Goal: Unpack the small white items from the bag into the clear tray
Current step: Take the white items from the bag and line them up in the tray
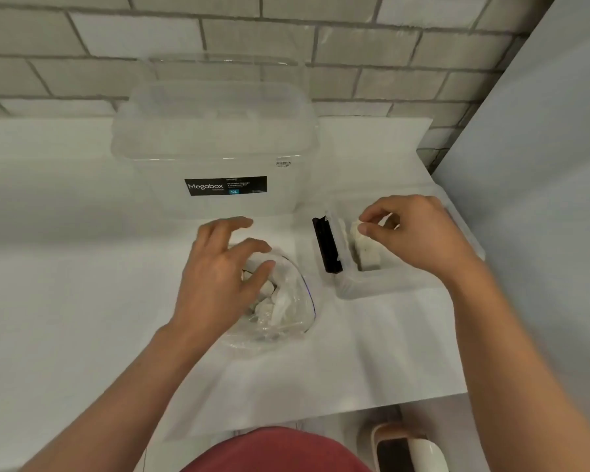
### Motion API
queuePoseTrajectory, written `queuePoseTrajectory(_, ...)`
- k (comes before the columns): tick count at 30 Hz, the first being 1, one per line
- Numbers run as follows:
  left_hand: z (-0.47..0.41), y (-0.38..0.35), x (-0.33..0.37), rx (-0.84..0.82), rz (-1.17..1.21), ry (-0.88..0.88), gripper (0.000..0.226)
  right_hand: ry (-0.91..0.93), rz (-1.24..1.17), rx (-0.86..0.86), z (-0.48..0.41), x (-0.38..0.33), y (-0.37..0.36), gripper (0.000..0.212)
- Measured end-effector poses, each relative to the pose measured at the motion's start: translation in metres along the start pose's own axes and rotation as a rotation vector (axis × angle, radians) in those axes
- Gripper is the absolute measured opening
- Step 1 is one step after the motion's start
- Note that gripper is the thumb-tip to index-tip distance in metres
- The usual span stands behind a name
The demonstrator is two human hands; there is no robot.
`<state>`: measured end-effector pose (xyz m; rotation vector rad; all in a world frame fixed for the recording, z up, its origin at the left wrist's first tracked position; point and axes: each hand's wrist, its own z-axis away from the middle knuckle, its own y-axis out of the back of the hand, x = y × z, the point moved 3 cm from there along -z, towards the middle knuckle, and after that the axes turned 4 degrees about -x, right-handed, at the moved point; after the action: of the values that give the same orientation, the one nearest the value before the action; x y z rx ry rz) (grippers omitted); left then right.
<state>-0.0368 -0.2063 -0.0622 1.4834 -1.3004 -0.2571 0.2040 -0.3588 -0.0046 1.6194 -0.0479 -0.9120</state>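
A clear plastic bag (286, 311) lies open on the white table, with several small white items (264, 306) inside. My left hand (218, 277) rests over the bag's mouth, fingers spread and reaching in among the items. To the right stands the clear tray (372, 284), with a black strip (326, 245) along its left side. A row of white items (365, 248) lies inside it. My right hand (413, 233) hovers over the tray and pinches one small white item (355, 228) between thumb and forefinger.
A large clear lidded storage box (215, 144) labelled Megabox stands behind the bag. A brick wall runs along the back and a pale panel (542, 165) closes the right side. The table's front edge (321, 417) is near my body.
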Motion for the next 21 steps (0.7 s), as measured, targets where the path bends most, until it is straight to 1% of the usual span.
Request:
queuePoseTrajectory(3,0.015,0.016,-0.037,0.008,-0.084,0.115,0.018,0.108,-0.237,0.041,0.022,-0.052,-0.024,0.004)
queuePoseTrajectory(4,0.02,0.018,-0.046,-0.009,-0.099,0.138,0.018,0.147,-0.288,0.021,0.026,-0.067,-0.038,0.005)
queuePoseTrajectory(6,0.031,0.018,-0.06,-0.068,-0.128,0.161,0.017,0.202,-0.314,-0.076,0.031,-0.093,-0.073,0.005)
queuePoseTrajectory(8,0.038,0.014,-0.069,-0.143,-0.165,0.163,0.017,0.213,-0.251,-0.213,0.029,-0.107,-0.109,0.007)
queuePoseTrajectory(9,0.041,0.012,-0.072,-0.192,-0.179,0.172,0.021,0.212,-0.185,-0.285,0.028,-0.11,-0.126,0.009)
queuePoseTrajectory(11,0.046,0.009,-0.077,-0.34,-0.18,0.228,0.04,0.193,-0.019,-0.38,0.025,-0.111,-0.155,0.012)
queuePoseTrajectory(13,0.049,0.005,-0.08,-0.482,-0.133,0.284,0.06,0.144,0.139,-0.409,0.022,-0.109,-0.174,0.014)
queuePoseTrajectory(15,0.051,0.003,-0.08,-0.568,-0.065,0.274,0.071,0.073,0.235,-0.423,0.022,-0.109,-0.183,0.02)
queuePoseTrajectory(17,0.052,0.002,-0.079,-0.602,0.007,0.263,0.074,0.037,0.296,-0.416,0.022,-0.11,-0.189,0.024)
queuePoseTrajectory(21,0.049,0.005,-0.081,-0.599,0.093,0.264,0.074,0.008,0.308,-0.403,0.02,-0.112,-0.193,0.015)
